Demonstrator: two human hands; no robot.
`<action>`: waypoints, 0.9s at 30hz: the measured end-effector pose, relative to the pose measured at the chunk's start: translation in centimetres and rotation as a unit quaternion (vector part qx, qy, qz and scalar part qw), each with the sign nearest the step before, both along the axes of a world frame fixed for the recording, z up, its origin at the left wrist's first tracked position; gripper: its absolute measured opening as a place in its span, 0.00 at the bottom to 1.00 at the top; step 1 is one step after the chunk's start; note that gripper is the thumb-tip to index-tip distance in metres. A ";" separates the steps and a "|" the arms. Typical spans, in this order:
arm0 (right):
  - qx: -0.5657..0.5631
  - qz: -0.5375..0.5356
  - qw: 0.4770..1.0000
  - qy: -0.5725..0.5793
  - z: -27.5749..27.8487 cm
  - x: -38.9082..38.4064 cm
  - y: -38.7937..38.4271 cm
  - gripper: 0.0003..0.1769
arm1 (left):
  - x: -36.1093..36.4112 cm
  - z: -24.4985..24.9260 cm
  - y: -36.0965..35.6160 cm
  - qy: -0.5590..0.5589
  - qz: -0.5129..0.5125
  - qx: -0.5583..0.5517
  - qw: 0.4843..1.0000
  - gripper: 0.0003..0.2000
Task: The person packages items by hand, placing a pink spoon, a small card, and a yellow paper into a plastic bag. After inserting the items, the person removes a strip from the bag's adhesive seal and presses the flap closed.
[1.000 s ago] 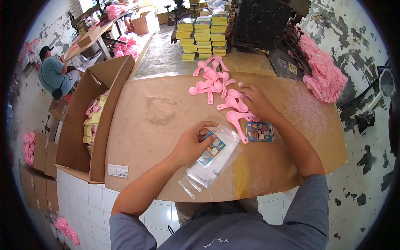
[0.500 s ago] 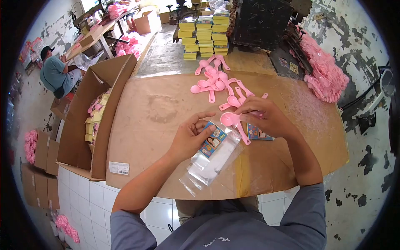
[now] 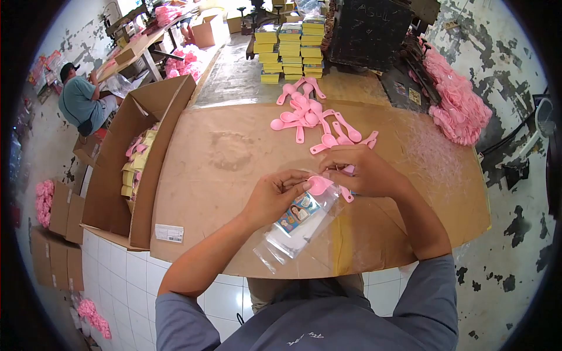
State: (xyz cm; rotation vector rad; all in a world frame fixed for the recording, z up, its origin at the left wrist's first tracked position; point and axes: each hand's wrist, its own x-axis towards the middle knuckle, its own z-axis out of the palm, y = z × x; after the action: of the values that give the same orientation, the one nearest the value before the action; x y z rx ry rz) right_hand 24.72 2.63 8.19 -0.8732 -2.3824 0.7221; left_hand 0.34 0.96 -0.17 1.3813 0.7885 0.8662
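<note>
My left hand point(image 3: 280, 196) pinches a clear plastic bag point(image 3: 301, 231) near its upper end, thumb on top. Through the film shows a small blue printed card point(image 3: 299, 214), and a white sheet lies below it. A pink measuring spoon point(image 3: 319, 185) has its bowl at the bag's mouth, beside my left thumb. My right hand point(image 3: 363, 171) is closed with its fingertips at that spoon; more pink shows between its fingers. Beyond my right hand, several loose pink spoons point(image 3: 301, 111) lie in a pile on the cardboard-covered table point(image 3: 216, 193).
Stacks of yellow-edged cards point(image 3: 290, 50) stand at the back, beside a black box point(image 3: 369, 32). On the left is a large open carton point(image 3: 146, 216) holding packed pieces. Pink bundles point(image 3: 459, 102) hang at the right edge. A person point(image 3: 82, 99) sits at the far left.
The spoon's bowl has come down to the bag's mouth, over the upper end of the bag. My left thumb has shifted up off the card, and my right hand has moved slightly left.
</note>
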 end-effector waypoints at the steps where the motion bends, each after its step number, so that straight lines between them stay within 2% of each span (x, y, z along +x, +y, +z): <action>1: 0.009 0.002 1.000 0.004 -0.1 -0.2 0.0 0.08 | 0.0 -0.3 0.2 0.006 0.006 -0.003 1.000 0.13; 4: -0.022 -0.035 0.999 0.017 0.1 -1.0 -0.6 0.08 | -0.2 -0.2 0.4 -0.007 0.007 -0.021 1.000 0.13; 7: -0.014 -0.069 0.997 -0.020 0.3 -1.2 -0.5 0.11 | 0.0 -0.4 0.4 -0.052 0.013 -0.017 0.998 0.12; 10: 0.108 -0.037 0.993 0.020 -0.4 -1.8 -0.2 0.17 | -0.1 -0.6 0.5 -0.052 0.010 -0.013 0.999 0.12; 16: -0.115 0.020 0.988 0.105 -0.7 -2.6 -0.1 0.21 | -0.3 -0.4 0.6 -0.087 -0.014 -0.033 0.996 0.10; 20: -0.127 0.055 0.987 0.081 -0.8 -2.4 0.4 0.23 | -0.4 -0.3 0.5 -0.094 -0.038 -0.069 0.992 0.10; 25: -0.135 0.117 0.978 0.108 -2.4 -4.1 -0.5 0.27 | -0.7 -1.2 0.6 -0.060 -0.081 -0.021 0.995 0.11; 27: -0.333 0.146 0.904 0.223 -2.2 -4.6 -0.3 0.29 | -0.7 -1.2 0.6 -0.066 -0.110 -0.031 0.991 0.12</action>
State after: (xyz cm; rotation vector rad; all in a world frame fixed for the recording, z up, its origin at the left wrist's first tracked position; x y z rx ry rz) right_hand 20.12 2.29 6.02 -0.5007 -1.8641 1.7180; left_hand -0.32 1.57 -1.32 1.3141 0.5450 0.7457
